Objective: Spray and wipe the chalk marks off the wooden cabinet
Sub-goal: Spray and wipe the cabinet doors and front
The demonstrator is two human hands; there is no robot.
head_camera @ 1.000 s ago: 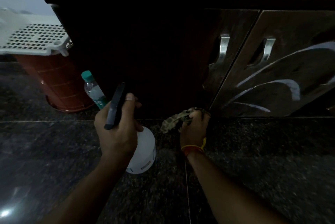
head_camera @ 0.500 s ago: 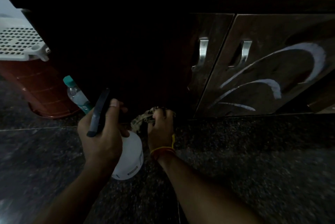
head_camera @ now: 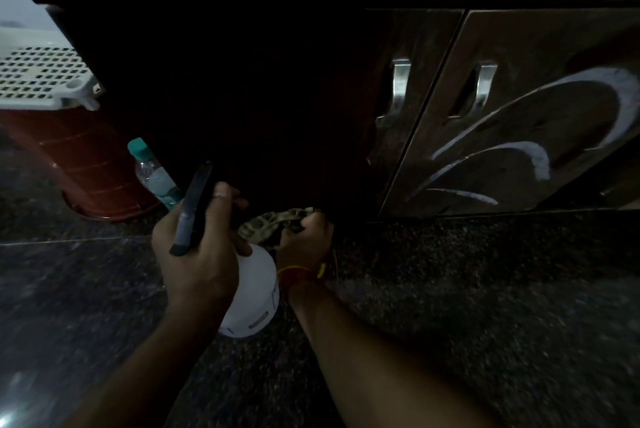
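Note:
The dark wooden cabinet (head_camera: 263, 88) fills the upper view. White chalk marks (head_camera: 533, 150) curve across its right door, to the right of the two metal handles (head_camera: 400, 88). My left hand (head_camera: 197, 247) grips the black trigger head of a white spray bottle (head_camera: 252, 296), held above the floor. My right hand (head_camera: 304, 244) grips a patterned cloth (head_camera: 273, 219) low against the cabinet's dark lower edge, left of the marked door. A red and yellow thread circles that wrist.
A red basket with a white perforated lid (head_camera: 41, 81) stands at the left by the cabinet. A clear water bottle with a green cap (head_camera: 152, 174) leans beside it. The floor is dark speckled stone tile (head_camera: 485, 306).
My right hand with the cloth slid left along the cabinet's base, close beside the spray bottle. The view shifted, bringing more of the chalk marks into sight.

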